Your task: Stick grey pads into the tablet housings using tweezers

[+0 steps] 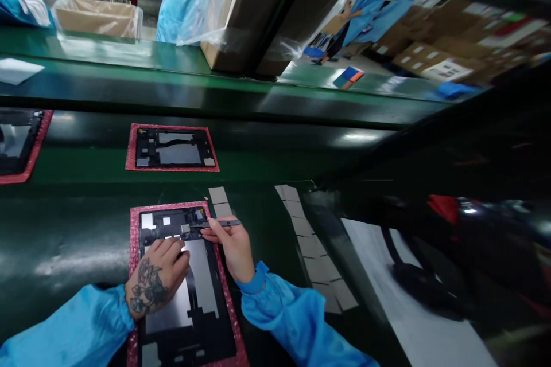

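Observation:
An opened tablet (202, 338) with black inner parts and silver plates lies on a pink bubble-wrap sheet (134, 252) before me. My left hand (159, 278), tattooed on the back, rests on its upper left part with fingers laid forward; nothing shows in them. Tweezers (230, 223) are pinched in my right hand (232, 246) over the tablet's upper right area. Their tips point left, close to a small silver square piece (185, 229); whether they grip it I cannot tell. Part of the tablet is hidden beneath my left hand.
Another opened tablet (181, 152) lies farther back on pink wrap; a third (17, 140) is at left. Grey square pads (307, 246) run in strips at right, beside white paper (387, 281). Boxes (245, 17) stand on the back ledge, with people in blue beyond.

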{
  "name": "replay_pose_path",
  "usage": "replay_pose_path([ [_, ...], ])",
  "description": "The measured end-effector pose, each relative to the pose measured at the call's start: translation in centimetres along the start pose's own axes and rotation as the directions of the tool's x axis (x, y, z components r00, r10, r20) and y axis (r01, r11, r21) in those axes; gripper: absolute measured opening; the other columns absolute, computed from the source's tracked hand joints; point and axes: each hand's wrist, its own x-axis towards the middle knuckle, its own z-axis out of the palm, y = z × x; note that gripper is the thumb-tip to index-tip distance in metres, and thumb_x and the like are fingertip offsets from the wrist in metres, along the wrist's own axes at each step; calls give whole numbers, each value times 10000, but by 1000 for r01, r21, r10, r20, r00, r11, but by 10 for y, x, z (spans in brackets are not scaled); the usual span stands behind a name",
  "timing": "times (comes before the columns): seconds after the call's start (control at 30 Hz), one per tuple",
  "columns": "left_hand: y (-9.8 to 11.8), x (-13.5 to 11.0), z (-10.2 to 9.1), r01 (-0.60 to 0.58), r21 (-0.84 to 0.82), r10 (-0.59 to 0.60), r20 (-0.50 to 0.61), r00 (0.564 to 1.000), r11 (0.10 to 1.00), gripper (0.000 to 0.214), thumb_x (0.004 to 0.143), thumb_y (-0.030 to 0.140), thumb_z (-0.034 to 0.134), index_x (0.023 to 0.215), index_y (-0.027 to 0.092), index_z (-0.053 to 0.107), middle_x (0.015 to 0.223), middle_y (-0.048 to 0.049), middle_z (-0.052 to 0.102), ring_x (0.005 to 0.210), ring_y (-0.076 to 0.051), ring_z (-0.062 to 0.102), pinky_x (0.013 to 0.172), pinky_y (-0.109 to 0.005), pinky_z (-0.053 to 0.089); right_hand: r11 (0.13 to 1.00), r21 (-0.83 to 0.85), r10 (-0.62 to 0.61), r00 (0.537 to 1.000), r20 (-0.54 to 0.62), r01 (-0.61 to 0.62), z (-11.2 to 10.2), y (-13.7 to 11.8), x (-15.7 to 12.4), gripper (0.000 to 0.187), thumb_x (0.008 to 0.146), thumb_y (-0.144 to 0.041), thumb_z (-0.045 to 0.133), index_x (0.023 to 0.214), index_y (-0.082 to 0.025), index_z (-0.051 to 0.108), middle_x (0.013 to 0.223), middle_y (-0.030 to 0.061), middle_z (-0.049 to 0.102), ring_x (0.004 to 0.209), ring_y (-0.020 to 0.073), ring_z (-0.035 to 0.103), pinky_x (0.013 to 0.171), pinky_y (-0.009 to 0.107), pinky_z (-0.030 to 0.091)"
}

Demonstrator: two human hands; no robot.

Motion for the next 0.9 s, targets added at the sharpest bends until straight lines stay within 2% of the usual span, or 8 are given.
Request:
replay_pose_path([
  [0.23, 3, 2, 1, 14, 0, -14, 34, 999, 1000, 165, 897, 139, 429, 989, 129, 565, 1031, -111, 557, 921, -246, 506, 750, -382, 443, 999, -43, -18, 1000, 19, 19, -6, 6, 0, 440, 665, -493, 805, 805, -148, 570, 686, 29, 687, 689, 181, 707, 611, 212, 595],
  [0.5, 3, -1, 5, 24, -13, -24, 46, 999, 1000, 143, 886, 146, 476, 1001, 131, 561, 1065, -111, 552, 963, -254, 506, 782, -387, 429, 999, -30, -13, 1000, 8, 13, -6, 6, -2, 431, 662, -489, 810, 799, -152, 578, 680, 27, 690, 685, 184, 706, 601, 219, 596],
  [0.9, 3, 1, 2, 17, -13, -16, 57, 998, 1000, 145, 869, 139, 502, 995, 126, 572, 1040, -109, 568, 941, -256, 513, 773, -382, 429, 997, -74, -15, 1000, 9, 15, -7, 7, -1, 418, 678, -490, 793, 806, -156, 577, 679, 25, 684, 684, 187, 704, 605, 229, 594],
])
